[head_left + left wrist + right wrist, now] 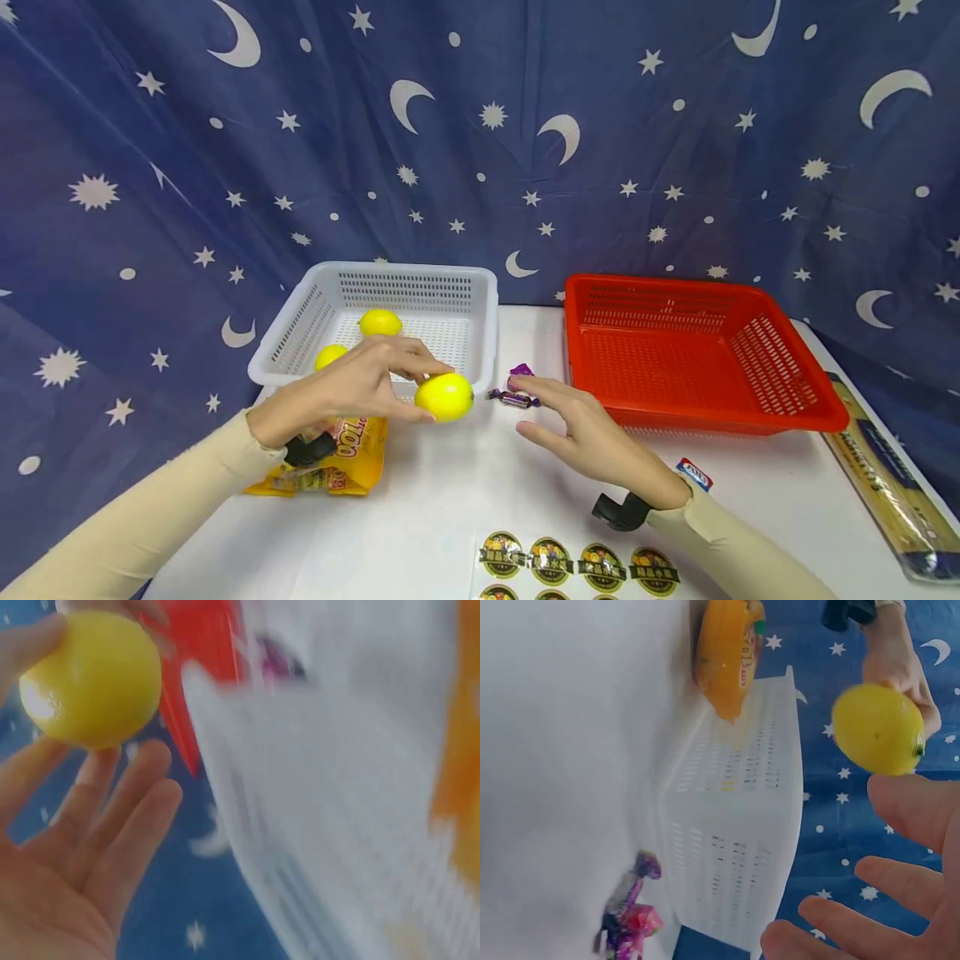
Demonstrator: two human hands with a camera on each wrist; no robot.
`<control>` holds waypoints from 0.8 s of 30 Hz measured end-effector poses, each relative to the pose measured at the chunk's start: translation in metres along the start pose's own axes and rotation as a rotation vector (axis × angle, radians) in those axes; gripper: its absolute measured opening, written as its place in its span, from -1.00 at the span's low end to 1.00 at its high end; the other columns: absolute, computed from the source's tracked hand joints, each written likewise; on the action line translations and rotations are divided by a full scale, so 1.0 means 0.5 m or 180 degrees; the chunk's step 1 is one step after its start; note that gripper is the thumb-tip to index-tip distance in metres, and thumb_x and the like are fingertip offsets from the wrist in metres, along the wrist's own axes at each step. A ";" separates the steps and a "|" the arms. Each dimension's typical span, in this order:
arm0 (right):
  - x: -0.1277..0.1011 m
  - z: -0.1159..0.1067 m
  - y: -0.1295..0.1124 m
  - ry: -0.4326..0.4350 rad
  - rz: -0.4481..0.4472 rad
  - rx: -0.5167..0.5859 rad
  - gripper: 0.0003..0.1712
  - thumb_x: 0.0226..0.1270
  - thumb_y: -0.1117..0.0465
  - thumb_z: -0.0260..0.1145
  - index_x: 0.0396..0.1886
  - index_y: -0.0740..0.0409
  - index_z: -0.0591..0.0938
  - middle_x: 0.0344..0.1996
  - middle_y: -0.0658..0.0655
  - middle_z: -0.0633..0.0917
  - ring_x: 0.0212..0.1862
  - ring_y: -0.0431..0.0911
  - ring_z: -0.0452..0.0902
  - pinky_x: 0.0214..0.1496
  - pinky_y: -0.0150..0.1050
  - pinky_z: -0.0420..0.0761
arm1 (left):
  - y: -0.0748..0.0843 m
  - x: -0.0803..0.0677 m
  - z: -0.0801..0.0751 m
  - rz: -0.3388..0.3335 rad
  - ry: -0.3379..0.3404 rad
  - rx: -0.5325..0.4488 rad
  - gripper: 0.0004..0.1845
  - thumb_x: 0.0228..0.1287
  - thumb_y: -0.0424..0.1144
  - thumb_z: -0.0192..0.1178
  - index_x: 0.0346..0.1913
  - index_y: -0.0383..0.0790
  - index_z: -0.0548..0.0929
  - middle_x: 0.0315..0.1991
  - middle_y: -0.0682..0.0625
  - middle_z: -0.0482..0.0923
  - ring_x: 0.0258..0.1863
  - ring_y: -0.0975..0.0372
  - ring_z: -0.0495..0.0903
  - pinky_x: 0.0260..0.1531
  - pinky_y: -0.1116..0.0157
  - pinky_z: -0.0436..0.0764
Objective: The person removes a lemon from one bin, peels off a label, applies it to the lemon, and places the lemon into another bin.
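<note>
My left hand (375, 382) pinches a yellow lemon (444, 396) between thumb and fingertips, just above the front right rim of the white basket (487, 333). The left wrist view shows that lemon (90, 679) against my fingers (112, 802), the other fingers loosely spread. Two more lemons (380, 322) (330, 356) lie inside the basket. My right hand (577, 425) hovers open with straight fingers over the white table, fingertips beside purple wrapped candies (516, 393). In the right wrist view, the lemon (877, 729) hangs beyond my spread fingers (907, 810), with the candies (626, 922) by the basket (735, 825).
An empty red basket (795, 400) stands to the right. A yellow snack bag (352, 462) lies under my left wrist. A sticker sheet (577, 562) sits at the front edge, a small wrapped sweet (694, 474) near my right wrist, a long packet (885, 487) at the far right.
</note>
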State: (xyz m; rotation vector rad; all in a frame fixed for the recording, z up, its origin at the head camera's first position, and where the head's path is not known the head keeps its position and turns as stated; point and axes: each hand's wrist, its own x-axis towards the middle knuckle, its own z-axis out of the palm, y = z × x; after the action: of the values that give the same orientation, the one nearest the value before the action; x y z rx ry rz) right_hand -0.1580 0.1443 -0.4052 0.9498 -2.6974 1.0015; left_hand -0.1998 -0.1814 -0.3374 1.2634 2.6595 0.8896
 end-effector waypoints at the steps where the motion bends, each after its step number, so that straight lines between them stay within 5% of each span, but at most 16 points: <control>1: -0.011 -0.002 0.000 -0.0014 0.0026 0.0053 -0.32 0.40 -0.01 0.41 0.47 -0.13 0.48 0.41 0.06 0.57 0.40 0.03 0.53 0.33 0.06 0.60 | 0.011 -0.002 0.016 0.0007 -0.0020 -0.0010 -0.38 0.01 -0.01 0.60 0.20 -0.04 0.74 -0.09 0.15 0.75 -0.17 0.35 0.72 -0.09 0.32 0.74; 7: -0.070 -0.001 0.014 -0.0101 0.0213 0.0231 -0.35 0.38 -0.01 0.42 0.44 -0.12 0.51 0.38 0.04 0.59 0.35 0.03 0.58 0.24 -0.05 0.67 | 0.048 0.004 0.130 -0.0082 -0.0237 -0.0295 -0.36 -0.01 0.08 0.60 0.18 -0.04 0.74 -0.13 0.13 0.79 -0.25 0.40 0.74 -0.21 0.44 0.71; 12: -0.099 0.007 0.041 -0.0240 0.0379 0.0279 -0.39 0.40 -0.03 0.40 0.40 -0.02 0.54 0.32 0.09 0.64 0.24 0.12 0.66 0.20 0.00 0.69 | 0.043 0.022 0.210 -0.0363 -0.0162 -0.0342 -0.36 -0.05 0.10 0.59 0.15 -0.02 0.76 -0.20 0.13 0.80 -0.33 0.32 0.77 -0.25 0.47 0.63; 24: -0.111 0.040 0.078 -0.0255 0.0400 0.0359 -0.50 0.44 0.03 0.37 0.24 0.19 0.63 0.10 0.16 0.76 0.06 0.05 0.74 0.05 -0.07 0.75 | 0.030 0.062 0.300 -0.0928 0.0126 -0.0504 -0.44 -0.13 0.05 0.64 0.00 -0.07 0.83 -0.21 0.06 0.85 -0.40 0.38 0.73 -0.51 0.46 0.56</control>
State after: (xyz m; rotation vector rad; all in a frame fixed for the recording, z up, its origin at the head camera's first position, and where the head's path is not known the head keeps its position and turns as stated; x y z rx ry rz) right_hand -0.1346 0.1835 -0.4591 0.8653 -2.8235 1.1751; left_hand -0.1657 -0.0802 -0.4486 0.8063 2.6454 1.0601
